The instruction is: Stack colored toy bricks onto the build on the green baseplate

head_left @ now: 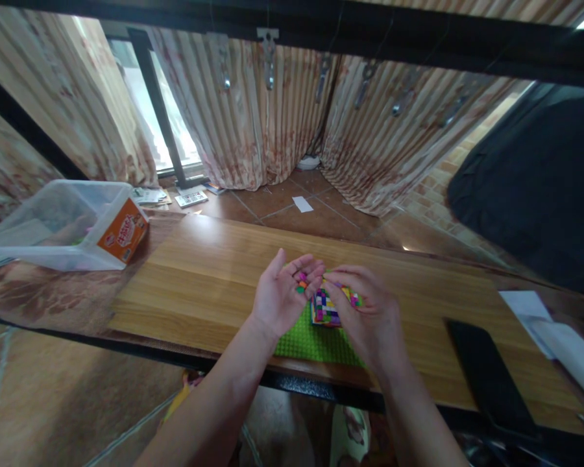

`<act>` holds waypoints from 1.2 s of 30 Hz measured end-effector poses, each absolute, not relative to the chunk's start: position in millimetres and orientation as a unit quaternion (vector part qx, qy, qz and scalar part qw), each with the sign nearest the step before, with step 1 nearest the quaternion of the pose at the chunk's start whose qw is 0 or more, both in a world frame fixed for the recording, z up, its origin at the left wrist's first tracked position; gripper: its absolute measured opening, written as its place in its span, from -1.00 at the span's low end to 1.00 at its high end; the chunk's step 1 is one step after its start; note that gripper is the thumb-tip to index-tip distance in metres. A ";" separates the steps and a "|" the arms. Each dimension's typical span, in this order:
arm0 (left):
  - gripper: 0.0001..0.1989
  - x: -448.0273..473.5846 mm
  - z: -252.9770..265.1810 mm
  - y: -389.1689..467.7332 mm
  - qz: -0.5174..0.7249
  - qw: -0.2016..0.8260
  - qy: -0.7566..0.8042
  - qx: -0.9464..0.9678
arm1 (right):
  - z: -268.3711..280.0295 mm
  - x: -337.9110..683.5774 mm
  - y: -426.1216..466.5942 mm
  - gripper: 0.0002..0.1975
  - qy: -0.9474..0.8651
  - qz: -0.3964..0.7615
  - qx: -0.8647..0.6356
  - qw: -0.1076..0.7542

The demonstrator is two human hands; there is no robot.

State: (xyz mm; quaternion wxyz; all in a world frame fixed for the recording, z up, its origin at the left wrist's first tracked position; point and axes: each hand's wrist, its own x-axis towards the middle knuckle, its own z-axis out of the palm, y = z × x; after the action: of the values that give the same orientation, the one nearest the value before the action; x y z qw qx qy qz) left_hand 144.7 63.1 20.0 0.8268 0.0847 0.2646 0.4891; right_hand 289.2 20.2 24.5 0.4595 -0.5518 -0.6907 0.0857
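Observation:
My left hand (pixel 285 295) is palm up, fingers slightly curled, with several small toy bricks (pixel 302 283) in pink, orange and green lying on its fingers. Close beside its fingertips is my right hand (pixel 370 308), thumb and fingers pinched together over the brick build; what is between them is hidden. The multicoloured block of toy bricks (pixel 325 310) stands on a green studded baseplate (pixel 316 344) near the front edge of the table. My right hand covers part of the block, and my left hand and wrist hide the baseplate's left side.
A clear plastic bin (pixel 73 256) with an orange label stands at the left end. On the right lie a black flat object (pixel 489 376) and white papers (pixel 525 318). A black bar with hanging metal clips (pixel 268 58) crosses above the wooden tabletop (pixel 189 279).

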 end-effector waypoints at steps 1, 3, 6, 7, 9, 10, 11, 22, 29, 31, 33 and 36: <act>-0.50 144.6 20.5 62.3 0.489 0.828 0.259 0.095 | 25.5 286.9 18.9 -0.85 -0.697 0.096 -0.550 0.451; -0.47 144.5 20.7 60.9 0.488 0.827 0.253 0.114 | 25.7 282.7 17.1 -0.85 -0.705 0.123 -0.550 0.432; -0.45 144.7 19.9 59.6 0.491 0.828 0.237 0.129 | 23.8 277.1 15.9 -0.87 -0.708 0.150 -0.547 0.421; -0.44 144.9 19.7 59.3 0.492 0.830 0.229 0.132 | 22.8 275.2 15.9 -0.87 -0.708 0.151 -0.548 0.420; -0.43 145.5 19.5 58.6 0.488 0.835 0.213 0.136 | 20.3 271.9 16.3 -0.88 -0.708 0.148 -0.551 0.416; -0.43 145.9 19.7 58.2 0.485 0.839 0.207 0.139 | 19.0 270.6 16.7 -0.87 -0.708 0.147 -0.554 0.412; -0.42 146.3 19.9 57.7 0.481 0.841 0.203 0.142 | 17.6 269.8 17.2 -0.85 -0.708 0.146 -0.558 0.408; -0.41 147.1 19.3 55.4 0.474 0.843 0.206 0.147 | 20.2 277.0 20.7 -0.82 -0.727 0.208 -0.536 0.376; -0.43 148.8 21.7 56.1 0.468 0.853 0.197 0.119 | 21.5 278.5 20.5 -0.86 -0.713 0.199 -0.540 0.400; -0.44 148.9 21.5 57.2 0.468 0.851 0.207 0.112 | 20.4 282.4 21.5 -0.86 -0.707 0.194 -0.544 0.408; -0.50 148.4 18.9 59.4 0.473 0.841 0.244 0.101 | 18.1 289.2 23.6 -0.86 -0.696 0.181 -0.551 0.423; -0.71 147.1 11.5 62.7 0.473 0.795 0.367 0.101 | 12.8 302.1 28.4 -0.86 -0.670 0.162 -0.575 0.440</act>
State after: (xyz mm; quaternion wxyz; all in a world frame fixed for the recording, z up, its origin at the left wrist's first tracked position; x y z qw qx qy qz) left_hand 147.1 62.7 11.5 0.7948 0.1005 0.3666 0.4732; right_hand 302.1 28.4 12.8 0.4400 -0.5751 -0.6704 0.1617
